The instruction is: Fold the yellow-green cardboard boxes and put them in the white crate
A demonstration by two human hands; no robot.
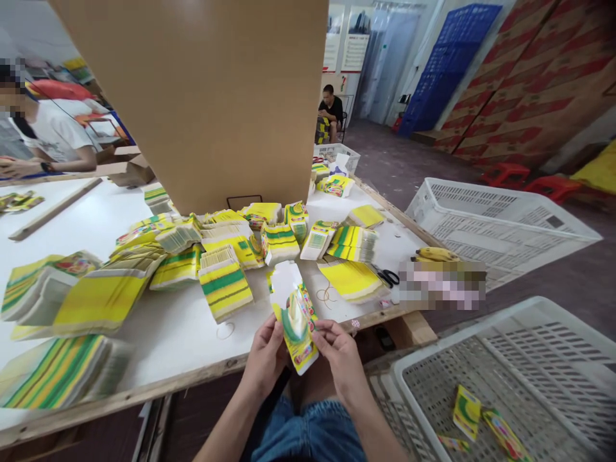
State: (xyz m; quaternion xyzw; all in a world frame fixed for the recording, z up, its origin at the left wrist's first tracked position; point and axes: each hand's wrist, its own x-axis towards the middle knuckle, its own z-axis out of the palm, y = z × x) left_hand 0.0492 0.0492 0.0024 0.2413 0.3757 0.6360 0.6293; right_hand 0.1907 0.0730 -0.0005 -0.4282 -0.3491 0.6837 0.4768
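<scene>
Hands (299, 353) pinch both long edges of a flat yellow-and-green printed cardboard packet (296, 317) above the white wooden-edged desk (183, 340).

Blue crates (445, 64) by pale wall (423, 54).

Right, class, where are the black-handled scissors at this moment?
In the head view, the scissors lie on the right part of the table, beside the flat yellow sheets and just left of the bananas.
</scene>
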